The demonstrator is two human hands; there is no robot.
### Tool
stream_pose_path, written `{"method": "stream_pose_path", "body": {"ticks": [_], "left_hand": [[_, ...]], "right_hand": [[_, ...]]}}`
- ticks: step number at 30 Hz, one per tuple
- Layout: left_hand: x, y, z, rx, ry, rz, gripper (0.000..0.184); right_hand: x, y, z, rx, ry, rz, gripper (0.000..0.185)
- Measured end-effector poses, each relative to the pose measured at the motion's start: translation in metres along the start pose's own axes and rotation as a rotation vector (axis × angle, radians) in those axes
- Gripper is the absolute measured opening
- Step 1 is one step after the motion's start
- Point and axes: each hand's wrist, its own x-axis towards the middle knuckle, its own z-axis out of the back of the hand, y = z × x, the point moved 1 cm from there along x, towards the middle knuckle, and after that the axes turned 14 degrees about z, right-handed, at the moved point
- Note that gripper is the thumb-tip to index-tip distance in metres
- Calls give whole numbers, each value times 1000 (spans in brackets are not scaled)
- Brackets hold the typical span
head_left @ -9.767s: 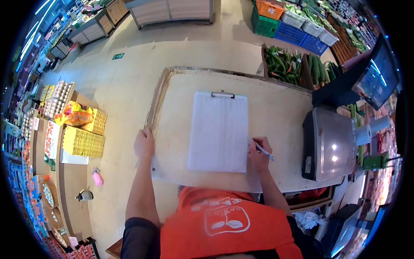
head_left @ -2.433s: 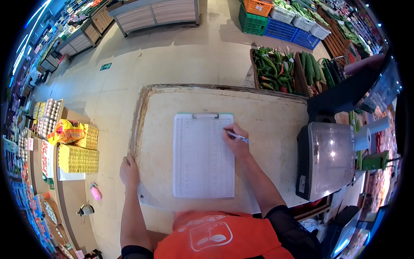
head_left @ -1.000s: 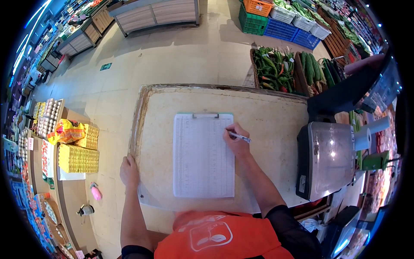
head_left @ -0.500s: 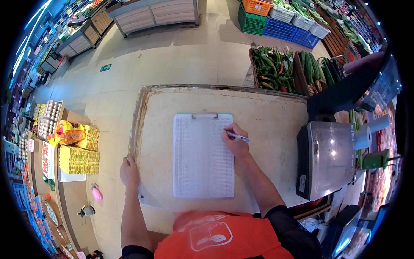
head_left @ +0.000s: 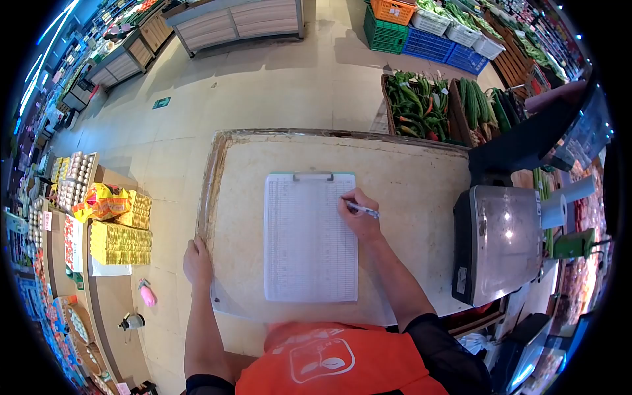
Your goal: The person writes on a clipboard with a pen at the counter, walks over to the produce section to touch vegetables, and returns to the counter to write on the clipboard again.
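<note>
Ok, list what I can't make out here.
All in the head view:
Sheet: entries too small to read.
Pen: partly hidden by the grip of the right hand; tip contact too small to judge.
Left hand: its own back hides whether it grasps the table edge.
Red garment: cut off by the bottom edge.

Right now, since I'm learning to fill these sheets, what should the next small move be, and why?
Probably a short pen stroke in the upper right of the sheet: the right hand holds the pen there, the sheet lies under a clip, and the left hand is at the table's edge.
</note>
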Motion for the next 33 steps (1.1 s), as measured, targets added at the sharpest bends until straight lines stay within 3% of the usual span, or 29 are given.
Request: {"method": "stream_pose_path", "body": {"ticks": [17,26,33], "left_hand": [[-2,-2,1,-9,-7,7,49],[0,0,0,-12,-5,-3,50],[0,2,-2,-4,-16,-6,50]], "right_hand": [[0,5,2,20,-104,-51,9],[-2,4,4,-19,39,91,12],[-6,9,5,4,6,88,8]]}}
